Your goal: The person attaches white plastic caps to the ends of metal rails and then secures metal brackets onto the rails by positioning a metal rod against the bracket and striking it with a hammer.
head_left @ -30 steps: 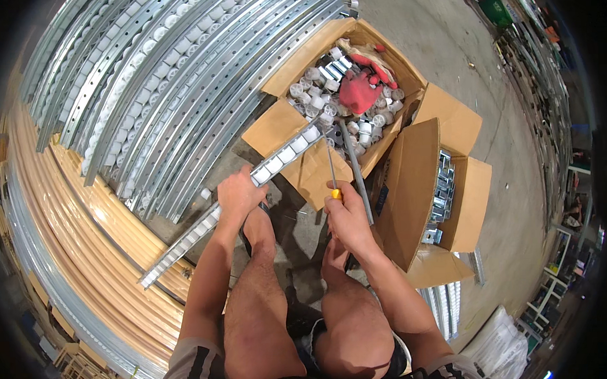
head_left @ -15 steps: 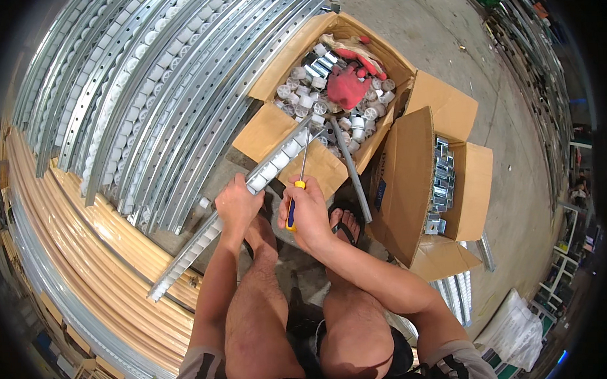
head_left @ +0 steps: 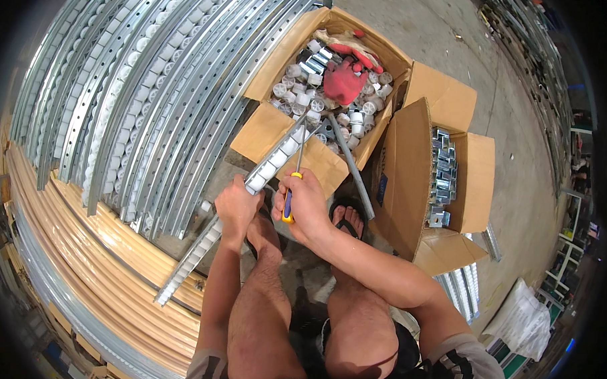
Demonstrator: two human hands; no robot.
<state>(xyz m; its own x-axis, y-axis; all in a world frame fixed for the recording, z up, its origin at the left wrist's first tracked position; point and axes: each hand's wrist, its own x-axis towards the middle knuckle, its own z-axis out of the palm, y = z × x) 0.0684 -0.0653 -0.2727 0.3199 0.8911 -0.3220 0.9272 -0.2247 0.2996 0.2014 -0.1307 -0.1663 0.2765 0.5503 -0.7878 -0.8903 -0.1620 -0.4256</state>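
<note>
My left hand (head_left: 237, 208) is wrapped around a metal roller track (head_left: 271, 166), a narrow channel lined with white wheels. The track slopes up from the lower left, and its far end reaches over a cardboard box (head_left: 273, 77). A screwdriver (head_left: 288, 207) with a yellow and blue handle is gripped in my right hand (head_left: 304, 201). Its long shaft points away from me along the track's right side, the tip close to the rollers near the far end; whether it touches them I cannot tell. Loose white rollers (head_left: 301, 98) and a red-palmed work glove (head_left: 344, 82) lie in the box.
Many metal roller tracks (head_left: 173, 94) are stacked at the left, above beige pipes (head_left: 105, 243). A grey bar (head_left: 351, 166) leans on the box's near edge. At the right, an open carton (head_left: 402, 179) holds metal brackets (head_left: 441, 178). White plastic wrapping (head_left: 522, 322) lies farther right.
The whole view has shifted slightly. My right hand and the screwdriver have moved a little to the left and away from me. My left hand keeps its grip on the roller track.
</note>
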